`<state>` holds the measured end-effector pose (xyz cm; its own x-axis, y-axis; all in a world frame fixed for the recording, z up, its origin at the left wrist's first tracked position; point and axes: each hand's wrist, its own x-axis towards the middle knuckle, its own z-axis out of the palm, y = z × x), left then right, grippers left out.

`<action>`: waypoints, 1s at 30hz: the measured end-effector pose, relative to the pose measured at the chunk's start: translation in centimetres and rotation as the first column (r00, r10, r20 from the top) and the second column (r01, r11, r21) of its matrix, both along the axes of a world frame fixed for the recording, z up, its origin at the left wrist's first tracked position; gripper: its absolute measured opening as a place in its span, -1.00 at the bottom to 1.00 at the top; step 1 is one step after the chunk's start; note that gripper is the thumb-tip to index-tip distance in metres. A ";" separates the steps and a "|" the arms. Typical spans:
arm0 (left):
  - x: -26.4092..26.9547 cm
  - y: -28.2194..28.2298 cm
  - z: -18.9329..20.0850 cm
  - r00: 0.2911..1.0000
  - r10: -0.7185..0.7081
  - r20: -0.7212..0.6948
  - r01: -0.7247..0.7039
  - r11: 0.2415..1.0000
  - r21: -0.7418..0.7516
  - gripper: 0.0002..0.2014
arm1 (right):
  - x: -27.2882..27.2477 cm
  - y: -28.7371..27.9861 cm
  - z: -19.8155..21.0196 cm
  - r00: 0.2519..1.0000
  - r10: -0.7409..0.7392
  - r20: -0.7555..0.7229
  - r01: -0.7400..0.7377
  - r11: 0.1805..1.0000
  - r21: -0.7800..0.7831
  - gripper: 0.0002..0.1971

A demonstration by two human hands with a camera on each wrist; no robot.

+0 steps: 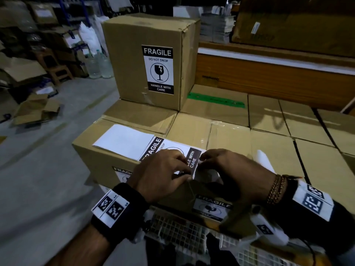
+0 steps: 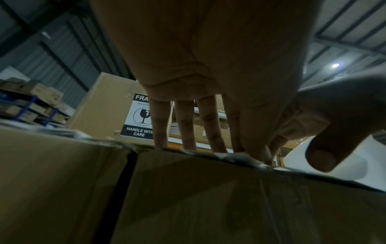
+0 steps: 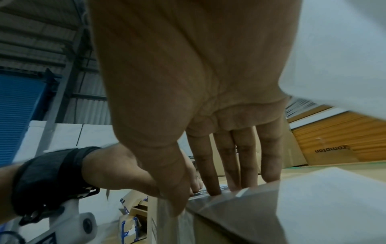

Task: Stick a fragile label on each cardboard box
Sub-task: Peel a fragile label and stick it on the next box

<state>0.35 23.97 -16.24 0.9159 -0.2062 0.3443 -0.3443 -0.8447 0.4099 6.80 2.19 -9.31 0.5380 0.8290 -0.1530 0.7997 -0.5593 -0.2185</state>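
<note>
Setting: warehouse, dim; cardboard boxes packed side by side, their tops serving as a work surface.
Near box (image 1: 90, 162): carries a fragile label on its front and the label stack (image 1: 123, 141) on top, likely kept there for easy reach.
Left hand (image 1: 161, 175): palm down, fingers straight, pressing the top label (image 1: 192, 160) flat, probably to steady it.
Right hand (image 1: 230, 171): palm down, fingertips at the label's near corner, apparently picking it loose; whether it pinches anything, I cannot tell.
Far box (image 1: 146, 60): stacked higher, already labelled.
</note>
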 end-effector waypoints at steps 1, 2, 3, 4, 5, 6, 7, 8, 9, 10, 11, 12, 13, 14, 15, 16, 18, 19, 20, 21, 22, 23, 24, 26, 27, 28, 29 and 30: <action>-0.2 -0.1 0.1 1.000 0.004 0.019 -0.004 1.000 -0.014 -0.84 | -0.1 0.0 -0.1 1.000 -0.005 0.005 0.005 1.000 0.012 -0.50; -0.3 -0.2 0.2 0.999 0.016 0.034 -0.015 0.999 -0.035 -0.86 | -0.2 0.0 -0.2 1.000 -0.020 0.003 0.019 1.000 0.022 -0.56; -0.4 -0.2 0.3 0.999 0.033 0.041 -0.030 0.998 -0.061 -0.87 | -0.2 -0.1 -0.4 1.000 -0.028 0.007 0.028 0.999 0.039 -0.64; -0.4 -0.2 0.4 0.998 0.044 0.042 -0.041 0.995 -0.086 -0.87 | -0.2 -0.2 -0.6 0.999 -0.033 0.018 0.032 0.998 0.054 -0.70; -0.4 -0.2 0.3 0.998 0.053 0.037 -0.049 0.993 -0.106 -0.84 | -0.2 -0.2 -1.0 0.999 -0.033 0.034 0.030 0.997 0.070 -0.70; -0.3 -0.2 0.2 0.998 0.063 0.031 -0.059 0.990 -0.124 -0.82 | -0.2 -0.2 -1.2 0.998 -0.042 0.045 0.039 0.996 0.077 -0.70; -0.2 -0.3 0.2 0.996 0.085 0.025 -0.080 0.986 -0.145 -0.79 | -0.2 -0.2 -1.4 0.997 -0.052 0.053 0.047 0.995 0.088 -0.71; -0.1 -0.3 0.1 0.993 0.116 0.028 -0.110 0.979 -0.169 -0.77 | -0.3 -0.1 -1.5 0.996 -0.062 0.058 0.056 0.993 0.102 -0.74; -0.1 -0.3 0.1 0.987 0.154 0.032 -0.145 0.970 -0.196 -0.75 | -0.2 -0.1 -1.7 0.996 -0.071 0.062 0.063 0.991 0.116 -0.78; 0.0 -0.2 0.1 0.981 0.192 0.035 -0.179 0.957 -0.229 -0.75 | -0.3 0.0 -1.8 0.994 -0.081 0.067 0.072 0.990 0.124 -0.81; 0.0 -0.3 0.2 0.974 0.226 0.037 -0.208 0.942 -0.264 -0.78 | -0.3 0.1 -1.9 0.993 -0.092 0.075 0.081 0.988 0.128 -0.82; 0.0 -0.4 0.3 0.966 0.257 0.043 -0.234 0.927 -0.294 -0.82 | -0.3 0.1 -2.0 0.991 -0.105 0.081 0.094 0.987 0.128 -0.82; 0.0 -0.4 0.3 0.954 0.293 0.054 -0.263 0.912 -0.315 -0.84 | -0.3 0.1 -2.0 0.990 -0.112 0.086 0.101 0.987 0.129 -0.81; 0.2 -0.3 0.4 0.940 0.335 0.058 -0.298 0.893 -0.336 -0.84 | -0.4 0.1 -2.1 0.989 -0.121 0.088 0.110 0.986 0.122 -0.79; 0.3 -0.3 0.6 0.925 0.376 0.046 -0.335 0.869 -0.364 -0.84 | -0.4 0.2 -2.1 0.988 -0.129 0.089 0.119 0.986 0.116 -0.76; 0.5 -0.1 0.8 0.912 0.409 0.025 -0.366 0.842 -0.397 -0.84 | -0.4 0.2 -2.1 0.987 -0.136 0.088 0.126 0.986 0.111 -0.75; 0.9 0.2 1.3 0.891 0.451 -0.053 -0.420 0.771 -0.479 -0.84 | -0.3 0.4 -2.1 0.985 -0.148 0.087 0.140 0.986 0.093 -0.73; 1.1 0.4 1.7 0.885 0.458 -0.090 -0.430 0.724 -0.540 -0.84 | -0.3 0.4 -2.2 0.983 -0.154 0.099 0.147 0.986 0.073 -0.72; 1.4 0.8 1.9 0.882 0.459 -0.108 -0.425 0.674 -0.604 -0.84 | -0.2 0.5 -2.2 0.981 -0.156 0.119 0.150 0.987 0.053 -0.69; 1.7 1.3 1.9 0.878 0.464 -0.114 -0.419 0.633 -0.650 -0.84 | -0.2 0.5 -2.4 0.977 -0.161 0.138 0.158 0.987 0.037 -0.65; 2.1 1.9 2.1 0.873 0.470 -0.127 -0.422 0.599 -0.680 -0.83 | -0.1 0.6 -2.5 0.974 -0.172 0.150 0.169 0.985 0.027 -0.61; 2.5 2.6 2.1 0.868 0.471 -0.161 -0.432 0.553 -0.712 -0.82 | -0.1 0.6 -2.5 0.971 -0.183 0.157 0.182 0.983 0.015 -0.55; 2.9 3.1 2.1 0.862 0.461 -0.208 -0.440 0.480 -0.759 -0.81 | -0.1 0.6 -2.6 0.968 -0.187 0.167 0.191 0.982 -0.005 -0.47; 3.6 3.9 2.5 0.857 0.431 -0.284 -0.445 0.337 -0.830 -0.82 | 0.0 0.6 -2.5 0.964 -0.181 0.194 0.195 0.979 -0.056 -0.33; 3.8 4.2 2.8 0.853 0.424 -0.304 -0.447 0.292 -0.846 -0.82 | 0.0 0.6 -2.5 0.962 -0.182 0.206 0.200 0.977 -0.074 -0.33; 3.9 4.3 3.3 0.851 0.414 -0.322 -0.447 0.252 -0.858 -0.82 | 0.0 0.6 -2.5 0.959 -0.183 0.217 0.205 0.975 -0.087 -0.34; 4.0 4.5 3.7 0.850 0.403 -0.340 -0.448 0.211 -0.869 -0.80 | 0.0 0.6 -2.5 0.955 -0.190 0.227 0.216 0.972 -0.096 -0.36; 4.1 4.8 3.9 0.845 0.397 -0.357 -0.450 0.169 -0.877 -0.77 | 0.0 0.6 -2.5 0.951 -0.206 0.231 0.234 0.967 -0.103 -0.35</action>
<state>4.47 28.77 -12.29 0.7682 0.6392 -0.0357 -0.0287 0.0901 0.9955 6.77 2.77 -11.78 0.7365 0.6676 -0.1092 0.6738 -0.7383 0.0307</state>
